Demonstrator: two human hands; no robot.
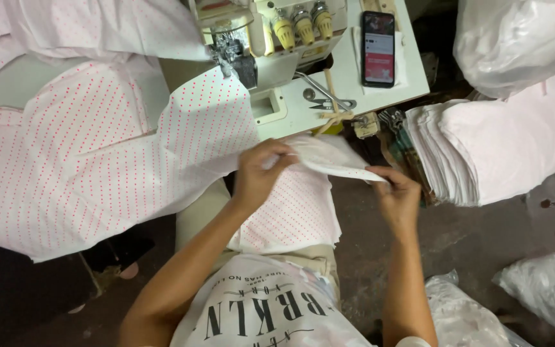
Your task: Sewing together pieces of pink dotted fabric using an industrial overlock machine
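A white fabric piece with pink dots (pixel 319 160) is stretched between both hands in front of the sewing machine (pixel 271 38). My left hand (pixel 259 172) pinches its folded edge near the middle. My right hand (pixel 396 193) grips the pointed right end of the same piece. More of the dotted fabric (pixel 85 160) spreads to the left over the machine table and hangs over my lap.
A stack of cut pale pink pieces (pixel 489 148) lies at the right. A phone (pixel 378 48) and scissors (pixel 332 103) rest on the white machine table (pixel 412 77). Clear plastic bags (pixel 515 38) sit at the upper right and on the dark floor (pixel 483 238).
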